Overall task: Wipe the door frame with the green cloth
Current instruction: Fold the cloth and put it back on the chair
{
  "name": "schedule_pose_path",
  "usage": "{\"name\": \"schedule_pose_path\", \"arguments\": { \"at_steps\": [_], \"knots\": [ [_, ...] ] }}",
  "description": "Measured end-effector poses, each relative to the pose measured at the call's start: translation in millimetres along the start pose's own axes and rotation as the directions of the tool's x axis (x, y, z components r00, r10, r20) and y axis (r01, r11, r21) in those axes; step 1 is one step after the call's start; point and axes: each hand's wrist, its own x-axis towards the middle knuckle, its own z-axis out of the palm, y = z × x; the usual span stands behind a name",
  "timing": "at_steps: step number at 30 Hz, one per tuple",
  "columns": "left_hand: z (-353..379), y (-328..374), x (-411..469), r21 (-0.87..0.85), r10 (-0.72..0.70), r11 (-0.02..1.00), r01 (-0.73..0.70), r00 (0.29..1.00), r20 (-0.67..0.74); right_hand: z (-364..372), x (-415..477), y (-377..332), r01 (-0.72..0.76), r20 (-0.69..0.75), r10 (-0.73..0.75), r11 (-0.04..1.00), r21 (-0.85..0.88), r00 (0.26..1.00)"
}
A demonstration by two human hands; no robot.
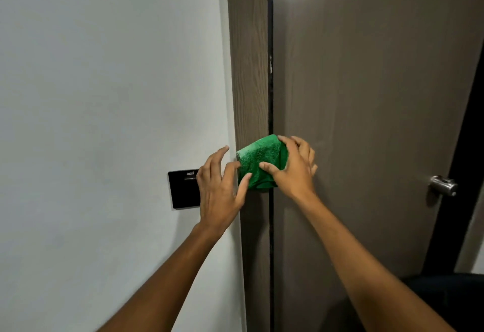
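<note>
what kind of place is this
Probably an indoor doorway, maybe a hotel or flat: a wood-grain door frame, a door with a metal handle, and a black wall panel.

Head view, close, facing forward onto door frame (pixel 248 69)

Both arms extended forward and up. Left hand (pixel 218 195) held open, fingers spread. Right hand (pixel 293 168) cupped, fingers curled, thumb pointed left.

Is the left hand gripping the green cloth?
No, the left hand is open beside the green cloth; the right hand presses it.
</note>
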Motion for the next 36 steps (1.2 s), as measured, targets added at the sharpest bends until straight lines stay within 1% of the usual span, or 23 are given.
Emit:
{"name": "schedule_pose_path", "arguments": {
  "at_steps": [2,4,5,7,8,9,11,13,15,17,19,21,23,24,26,27,29,30,31,33,34,35,36],
  "knots": [
    [1,13,-13,-0.056,0.038,0.998,-0.038,0.999,0.003,-9,-6,21,-0.048,0.056,0.037,0.974,0.22,0.998],
    [4,32,-28,-0.149,0.068,0.986,-0.069,0.998,-0.005,-20,-20,44,-0.109,0.114,0.072,0.922,0.371,0.991],
    [7,43,-36,-0.208,0.065,0.976,-0.065,0.998,-0.008,-26,-28,56,-0.161,0.157,0.099,0.875,0.457,0.983],
    [18,68,-54,-0.296,0.004,0.955,0.003,1.0,0.02,-39,-46,85,-0.314,0.277,0.175,0.725,0.612,0.945],
    [26,83,-65,-0.316,-0.046,0.947,0.064,0.997,0.064,-45,-56,104,-0.389,0.335,0.214,0.653,0.65,0.918],
    [34,96,-76,-0.325,-0.098,0.936,0.135,0.987,0.126,-50,-69,122,-0.453,0.385,0.248,0.603,0.657,0.889],
    [55,118,-105,-0.333,-0.169,0.903,0.273,0.936,0.31,-57,-98,158,-0.58,0.449,0.369,0.563,0.589,0.814],
    [83,137,-142,-0.324,-0.197,0.851,0.413,0.824,0.531,-62,-135,203,-0.697,0.47,0.515,0.535,0.478,0.717],
    [111,156,-186,-0.268,-0.217,0.784,0.561,0.651,0.727,-68,-181,255,-0.812,0.514,0.63,0.422,0.403,0.582],
    [136,173,-230,-0.161,-0.227,0.718,0.677,0.446,0.866,-81,-226,295,-0.896,0.53,0.724,0.318,0.311,0.441],
    [164,197,-279,-0.042,-0.215,0.648,0.76,0.236,0.948,-100,-274,335,-0.946,0.493,0.813,0.205,0.251,0.308],
    [187,222,-328,0.079,-0.176,0.56,0.825,0.025,0.984,-121,-318,364,-0.972,0.454,0.867,0.123,0.202,0.204],
    [204,252,-379,0.189,-0.073,0.466,0.864,-0.175,0.982,-143,-364,392,-0.989,0.407,0.905,0.084,0.118,0.125],
    [210,270,-405,0.236,-0.014,0.444,0.864,-0.256,0.966,-156,-386,404,-0.995,0.366,0.926,0.07,0.077,0.094],
    [216,298,-447,0.302,0.053,0.451,0.84,-0.363,0.93,-175,-424,421,-0.998,0.264,0.963,0.06,0.008,0.06],
    [219,312,-466,0.322,0.062,0.474,0.82,-0.396,0.916,-181,-442,429,-0.995,0.208,0.976,0.079,-0.057,0.066],
    [223,342,-505,0.306,0.069,0.571,0.762,-0.416,0.907,-192,-481,446,-0.959,0.108,0.991,0.102,-0.264,0.075],
    [225,354,-522,0.273,0.077,0.634,0.724,-0.41,0.909,-197,-497,451,-0.933,0.056,0.995,0.1,-0.345,0.086],
    [226,367,-536,0.219,0.102,0.702,0.678,-0.4,0.911,-200,-514,455,-0.918,0.004,0.996,0.079,-0.387,0.085],
    [229,390,-566,0.105,0.183,0.814,0.571,-0.424,0.887,-204,-549,463,-0.901,-0.054,0.998,0.005,-0.433,0.032],
    [231,394,-569,0.035,0.224,0.865,0.501,-0.447,0.866,-204,-553,462,-0.892,-0.053,0.998,-0.01,-0.451,0.016],
    [231,396,-578,-0.053,0.26,0.91,0.411,-0.468,0.845,-204,-563,462,-0.865,-0.021,1.0,-0.006,-0.501,0.005],
    [229,397,-585,-0.142,0.277,0.945,0.293,-0.493,0.824,-203,-571,461,-0.821,-0.004,1.0,-0.026,-0.57,-0.029]
  ]
}}
